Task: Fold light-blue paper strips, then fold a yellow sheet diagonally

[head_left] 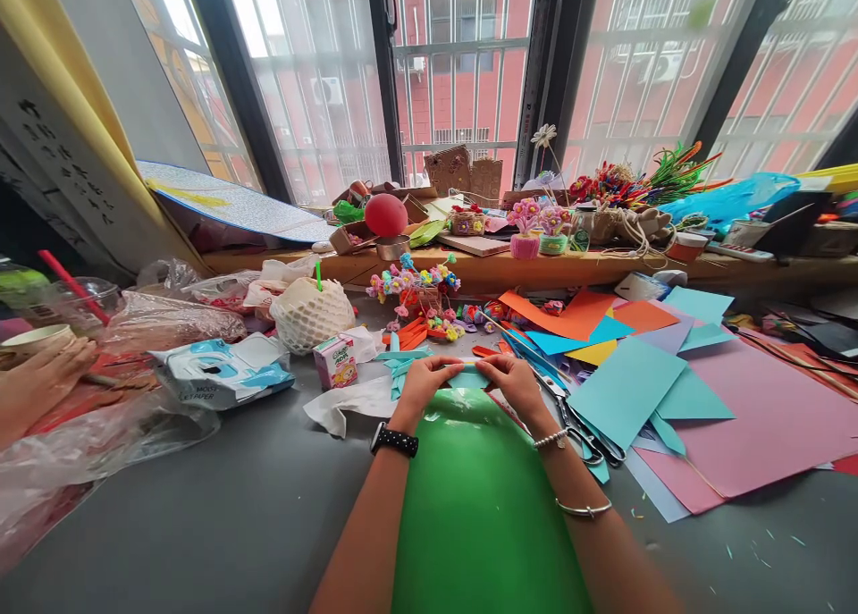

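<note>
Between my two hands is a small piece of light-blue paper point(467, 378), pinched at its left and right ends. My left hand point(429, 383), with a black watch strap at the wrist, closes thumb and fingers on its left end. On its right end my right hand point(513, 383) is closed the same way. Beneath the hands lies a shiny green surface point(483, 507). Light-blue paper strips point(400, 373) lie just left of my left hand. Black-handled scissors point(590, 440) rest to the right of my right wrist.
Coloured paper sheets point(751, 417) spread over the right of the table. At left stand a wet-wipes pack point(221, 373), a small pink box point(336, 361) and a netted white fruit point(312, 315) with a green straw. Another person's hand point(54, 382) holds a cup point(37, 341). Craft flowers point(416, 288) stand behind.
</note>
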The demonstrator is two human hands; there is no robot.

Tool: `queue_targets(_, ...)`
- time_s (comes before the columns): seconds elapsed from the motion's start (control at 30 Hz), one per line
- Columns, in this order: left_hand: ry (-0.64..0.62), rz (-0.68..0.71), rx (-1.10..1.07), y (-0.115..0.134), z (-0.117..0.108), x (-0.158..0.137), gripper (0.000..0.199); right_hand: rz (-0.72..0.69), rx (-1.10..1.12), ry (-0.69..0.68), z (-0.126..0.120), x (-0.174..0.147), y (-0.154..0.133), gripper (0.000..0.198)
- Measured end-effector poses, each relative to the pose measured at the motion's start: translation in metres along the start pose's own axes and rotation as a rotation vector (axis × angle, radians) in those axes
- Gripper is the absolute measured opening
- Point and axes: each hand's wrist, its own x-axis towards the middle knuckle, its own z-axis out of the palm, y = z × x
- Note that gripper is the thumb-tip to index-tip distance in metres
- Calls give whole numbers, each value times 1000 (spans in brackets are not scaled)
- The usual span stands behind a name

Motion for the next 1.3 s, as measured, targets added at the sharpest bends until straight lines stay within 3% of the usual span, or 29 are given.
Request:
queue_targets(0.83,56,20,67,-1,2,1,26,33,23,19,2,3,5,27)
queue_targets(1.13,-54,173,232,-3,1,0,27,-93,-211,-16,-1,-2,1,21)
queue_targets(1.3,-31,180,291,-3,2,0,25,-86,-224,-7,1,-2,-1,21)
